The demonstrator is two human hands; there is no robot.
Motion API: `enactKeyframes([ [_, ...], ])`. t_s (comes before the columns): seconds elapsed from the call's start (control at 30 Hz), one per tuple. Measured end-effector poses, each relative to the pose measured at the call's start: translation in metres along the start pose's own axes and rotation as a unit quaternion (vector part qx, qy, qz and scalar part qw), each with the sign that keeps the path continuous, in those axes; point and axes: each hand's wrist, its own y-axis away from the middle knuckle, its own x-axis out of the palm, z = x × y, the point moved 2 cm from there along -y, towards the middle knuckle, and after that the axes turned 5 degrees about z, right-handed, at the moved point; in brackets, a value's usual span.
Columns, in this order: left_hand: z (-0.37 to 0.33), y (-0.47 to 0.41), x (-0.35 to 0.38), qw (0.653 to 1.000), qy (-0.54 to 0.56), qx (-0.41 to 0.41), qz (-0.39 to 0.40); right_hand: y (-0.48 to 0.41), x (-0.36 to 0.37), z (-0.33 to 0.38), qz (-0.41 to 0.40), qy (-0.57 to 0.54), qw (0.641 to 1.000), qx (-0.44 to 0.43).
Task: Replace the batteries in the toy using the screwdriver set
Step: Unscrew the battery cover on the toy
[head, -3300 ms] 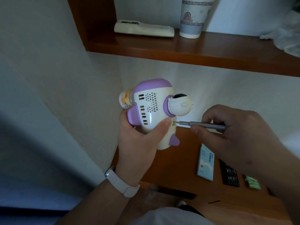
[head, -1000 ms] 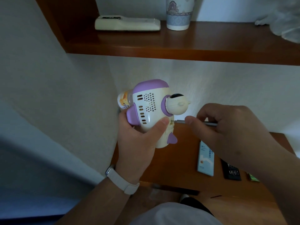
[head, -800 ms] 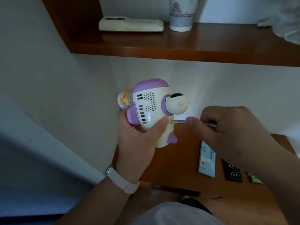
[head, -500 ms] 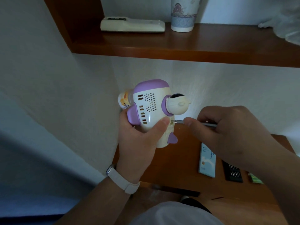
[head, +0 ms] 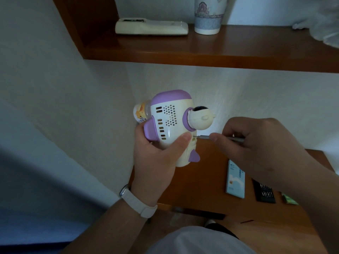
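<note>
Fingers of the right hand [head: 256, 149] have slid forward along the screwdriver [head: 204, 136] since a few seconds ago and now pinch its thin grey shaft near the tip, which sits in a screw hole on the toy [head: 170, 125]. The left hand [head: 156, 162] grips the white and purple toy from below, thumb beside that hole, holding it above the wooden bench [head: 201, 189]. On the bench lie a pale blue box [head: 235, 178] and a black bit tray [head: 264, 192]
</note>
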Motion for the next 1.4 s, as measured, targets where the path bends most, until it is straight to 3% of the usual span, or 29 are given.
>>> enactKeyframes([
  [0.53,0.014,0.008,-0.002,0.999,0.006,-0.041,0.004,0.006,0.008,0.001,0.043,0.000,0.999,0.024],
  [1.2,0.022,0.006,0.013,0.998,0.012,-0.061,0.026,0.012,0.012,-0.016,0.016,0.002,0.999,0.036],
  [1.4,0.026,0.006,0.013,0.997,0.016,-0.068,0.027,0.010,0.015,-0.015,0.044,-0.026,0.997,0.058],
])
